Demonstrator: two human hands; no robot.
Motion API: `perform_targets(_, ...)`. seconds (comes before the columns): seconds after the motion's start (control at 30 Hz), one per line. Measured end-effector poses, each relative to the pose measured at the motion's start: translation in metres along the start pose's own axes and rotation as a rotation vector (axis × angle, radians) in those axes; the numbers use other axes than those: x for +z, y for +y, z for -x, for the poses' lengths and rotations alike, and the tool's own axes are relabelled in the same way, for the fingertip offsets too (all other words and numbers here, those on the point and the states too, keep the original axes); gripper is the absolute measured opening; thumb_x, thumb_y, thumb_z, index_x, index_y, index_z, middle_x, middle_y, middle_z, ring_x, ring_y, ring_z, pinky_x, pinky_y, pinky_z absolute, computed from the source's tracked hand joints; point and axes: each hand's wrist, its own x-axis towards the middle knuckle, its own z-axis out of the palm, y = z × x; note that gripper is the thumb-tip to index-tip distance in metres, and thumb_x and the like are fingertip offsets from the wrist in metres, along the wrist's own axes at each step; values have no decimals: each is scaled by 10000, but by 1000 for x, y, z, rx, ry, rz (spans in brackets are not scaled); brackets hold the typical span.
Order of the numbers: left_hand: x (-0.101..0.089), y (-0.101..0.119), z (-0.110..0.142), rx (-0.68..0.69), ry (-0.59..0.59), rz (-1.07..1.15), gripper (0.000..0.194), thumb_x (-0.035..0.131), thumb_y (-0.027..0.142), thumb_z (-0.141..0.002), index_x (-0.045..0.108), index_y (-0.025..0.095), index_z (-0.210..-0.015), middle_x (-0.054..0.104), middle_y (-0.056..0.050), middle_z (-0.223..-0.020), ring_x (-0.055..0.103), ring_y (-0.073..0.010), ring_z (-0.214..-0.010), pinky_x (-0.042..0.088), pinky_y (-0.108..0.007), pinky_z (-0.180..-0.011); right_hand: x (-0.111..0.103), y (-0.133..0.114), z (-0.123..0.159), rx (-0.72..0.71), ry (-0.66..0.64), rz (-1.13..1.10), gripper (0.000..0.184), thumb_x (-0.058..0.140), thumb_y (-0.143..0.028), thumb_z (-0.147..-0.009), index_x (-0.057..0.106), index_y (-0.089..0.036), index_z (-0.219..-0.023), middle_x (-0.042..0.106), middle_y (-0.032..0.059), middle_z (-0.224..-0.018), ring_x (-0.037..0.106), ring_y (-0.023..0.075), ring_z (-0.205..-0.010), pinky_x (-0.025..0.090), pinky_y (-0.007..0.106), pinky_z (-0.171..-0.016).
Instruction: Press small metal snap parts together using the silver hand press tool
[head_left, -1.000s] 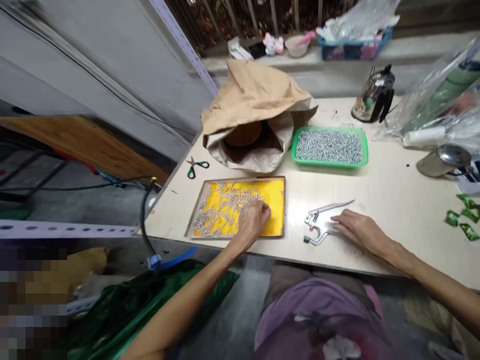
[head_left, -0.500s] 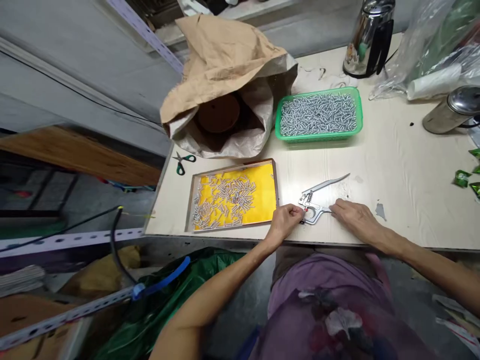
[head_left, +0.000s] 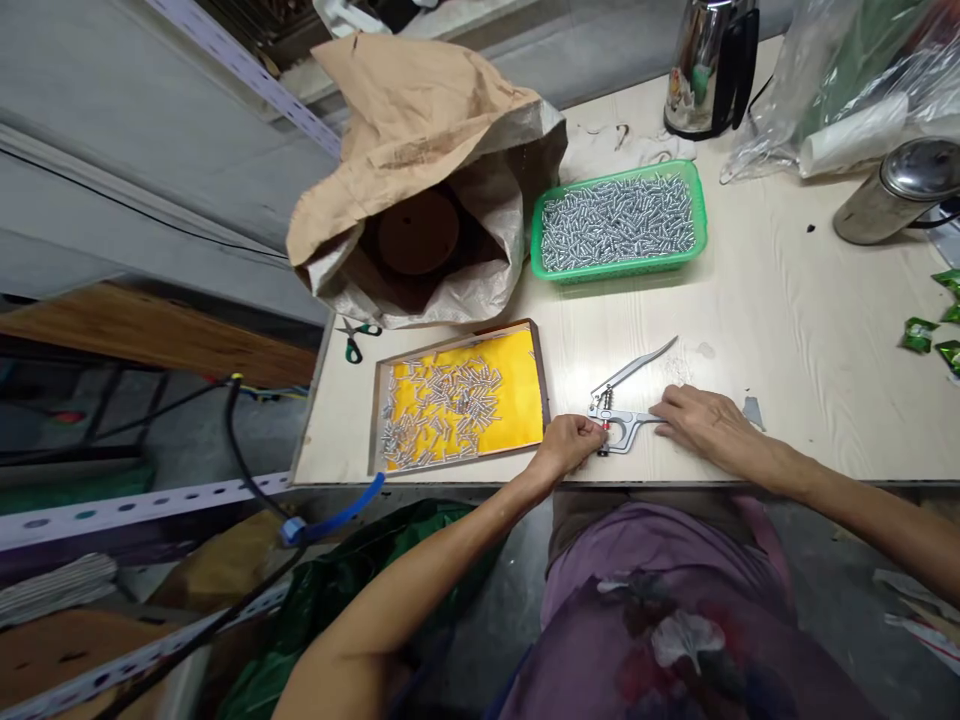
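Silver hand pliers (head_left: 626, 398) lie on the pale table near its front edge, with the upper handle raised. My left hand (head_left: 571, 442) is pinched closed at the pliers' jaw; what it holds is too small to make out. My right hand (head_left: 694, 422) rests flat on the lower handle, fingers stretched out. To the left, a wooden tray with a yellow lining (head_left: 521, 385) holds several small metal pieces.
A green basket (head_left: 701, 215) full of metal pieces stands behind the pliers. An open brown paper sack (head_left: 420, 140) sits at the back left, green-handled scissors (head_left: 354, 338) beside it. A steel kettle (head_left: 709, 60), a metal flask (head_left: 892, 190), plastic bags and green wrappers (head_left: 930, 335) occupy the right.
My left hand left the yellow tray and moved right to the pliers' jaw, fingers pinched. My right hand stayed on the pliers. The camera tilted down.
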Motion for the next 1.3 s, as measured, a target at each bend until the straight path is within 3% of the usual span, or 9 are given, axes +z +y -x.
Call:
perform_targets(0.17, 3, -8, 1, -5, 35, 74, 118, 587, 214, -801, 634, 120, -747, 387, 114, -373, 334, -48, -295, 244, -171, -345, -2, 19, -10, -9, 63, 10, 761, 621, -558, -819, 358, -169, -1418, 395, 213, -1464, 378, 377, -1315, 395, 507, -975)
perform_targets(0.3, 5, -8, 4, -14, 58, 97, 103, 583, 193, -801, 629, 117, -749, 377, 116, -361, 324, -47, -295, 239, -169, -343, -1, 31, -26, -13, 18, 67, 950, 636, -650, -745, 267, -157, -1468, 418, 217, -1442, 356, 392, -1328, 348, 517, -1010)
perform_targets(0.5, 7, -5, 7, -12, 65, 128, 109, 583, 191, -800, 616, 123, -722, 366, 117, -355, 307, -40, -291, 224, -164, -342, -9, 31, -37, -7, -17, 117, 970, 653, -685, -684, 347, -132, -1420, 523, 199, -1300, 450, 372, -1177, 371, 464, -921)
perform_targets(0.8, 7, -10, 7, -25, 51, 61, 197, 566, 286, -844, 604, 137, -721, 372, 102, -387, 321, -57, -311, 253, -189, -373, -15, 16, -35, 52, -63, 172, 625, 763, -462, -698, 566, -89, -1159, 610, 167, -1072, 493, 308, -965, 359, 392, -799)
perform_targets(0.87, 6, -14, 12, 67, 104, -90, 230, 556, 318, -863, 616, 139, -731, 436, 71, -439, 416, -82, -374, 326, -203, -421, -15, 15, -33, 47, -61, 150, 559, 768, -431, -715, 582, -86, -1114, 609, 160, -1053, 494, 292, -943, 361, 380, -791)
perform_targets(0.97, 9, -17, 19, 430, 313, -391, 182, 562, 315, -879, 646, 154, -895, 635, -22, -756, 613, -145, -678, 471, -242, -613, -14, 14, -29, 41, -39, 100, 449, 764, -375, -741, 598, -95, -1050, 607, 147, -1018, 496, 271, -914, 371, 360, -769)
perform_targets(1.07, 18, -6, 12, 751, 421, -669, 293, 589, 322, -885, 578, 179, -1140, 634, -103, -1114, 607, -225, -1015, 514, -331, -811, -12, 12, -27, 44, -14, 78, 377, 755, -334, -758, 604, -106, -1019, 605, 138, -992, 502, 267, -909, 389, 359, -766)
perform_targets(1.17, 26, 13, -11, 931, 352, -837, 509, 643, 310, -855, 448, 149, -1296, 547, -171, -1307, 516, -295, -1206, 481, -433, -948, -12, 11, -25, 55, -1, 67, 373, 744, -331, -769, 601, -112, -1034, 603, 135, -984, 509, 272, -918, 408, 371, -778)
perform_targets(1.3, 25, 30, -34, 1041, 180, -912, 605, 644, 291, -853, 353, 142, -1362, 521, -169, -1335, 527, -293, -1176, 465, -443, -970, -18, 17, -22, 84, -38, 48, 592, 812, -381, -680, 569, -100, -1140, 596, 154, -1074, 513, 291, -961, 432, 388, -802)
